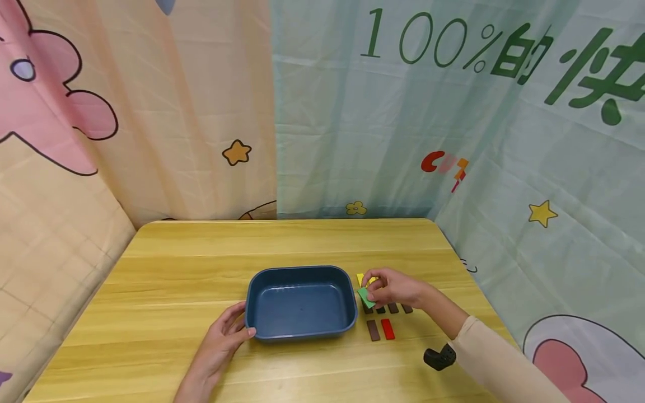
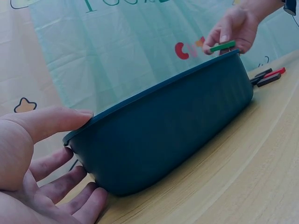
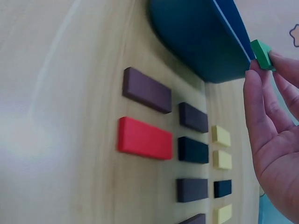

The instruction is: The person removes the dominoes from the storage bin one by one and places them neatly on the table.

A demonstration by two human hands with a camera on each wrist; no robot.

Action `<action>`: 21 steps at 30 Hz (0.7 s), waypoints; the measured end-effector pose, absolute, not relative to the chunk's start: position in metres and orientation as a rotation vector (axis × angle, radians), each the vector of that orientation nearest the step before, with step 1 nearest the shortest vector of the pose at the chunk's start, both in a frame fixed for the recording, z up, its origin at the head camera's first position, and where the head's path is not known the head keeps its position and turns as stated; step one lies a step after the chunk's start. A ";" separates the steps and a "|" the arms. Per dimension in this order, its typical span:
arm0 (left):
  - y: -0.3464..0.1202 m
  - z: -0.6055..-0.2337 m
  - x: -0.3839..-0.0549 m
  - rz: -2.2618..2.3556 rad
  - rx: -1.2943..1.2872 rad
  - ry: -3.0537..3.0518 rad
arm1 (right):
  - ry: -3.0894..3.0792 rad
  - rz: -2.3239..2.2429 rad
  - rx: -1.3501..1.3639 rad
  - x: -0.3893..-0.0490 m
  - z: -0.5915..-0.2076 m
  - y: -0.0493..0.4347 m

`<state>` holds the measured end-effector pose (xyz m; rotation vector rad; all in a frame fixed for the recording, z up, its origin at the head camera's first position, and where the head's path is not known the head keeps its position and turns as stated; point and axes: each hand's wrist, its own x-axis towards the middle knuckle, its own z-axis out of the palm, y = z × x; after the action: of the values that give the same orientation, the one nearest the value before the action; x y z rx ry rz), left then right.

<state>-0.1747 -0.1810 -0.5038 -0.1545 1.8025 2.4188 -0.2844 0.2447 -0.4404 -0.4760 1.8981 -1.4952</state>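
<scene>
A dark blue rectangular basin (image 1: 302, 334) stands on the table. At its left end my left hand (image 1: 220, 340) holds it, thumb on the rim and fingers against the outer wall; the left wrist view shows this grip closely. My right hand (image 1: 395, 286) pinches a small green block (image 1: 366, 298) between thumb and fingertips, above the table beside the basin's right rim. Beneath and beside that hand lie rows of blocks, partly hidden by it in the head view. Among them are a red block (image 3: 145, 138), a brown block (image 3: 147, 90), a black block (image 3: 193, 150) and a yellow block (image 3: 221, 135).
A black curved object (image 1: 439, 357) lies by the right sleeve. Printed curtains (image 1: 322, 112) hang behind the wooden table (image 1: 171, 268) and along both its sides. Bare tabletop shows left of the basin.
</scene>
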 end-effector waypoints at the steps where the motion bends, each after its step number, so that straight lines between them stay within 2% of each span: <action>1: -0.181 -0.504 -0.175 2.415 -0.155 1.806 | 1.898 -1.502 -0.469 -0.282 -0.443 0.248; 15: -0.178 -0.504 -0.176 2.377 -0.182 1.819 | 1.929 -1.617 -0.378 -0.243 -0.487 0.301; 21: -0.179 -0.504 -0.176 2.372 -0.189 1.818 | 1.977 -1.663 -0.350 -0.232 -0.493 0.317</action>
<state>-0.1759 -0.1787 -0.5040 -0.1887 1.8176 2.3717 -0.2322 0.3166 -0.4931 -0.3502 1.9773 -1.6631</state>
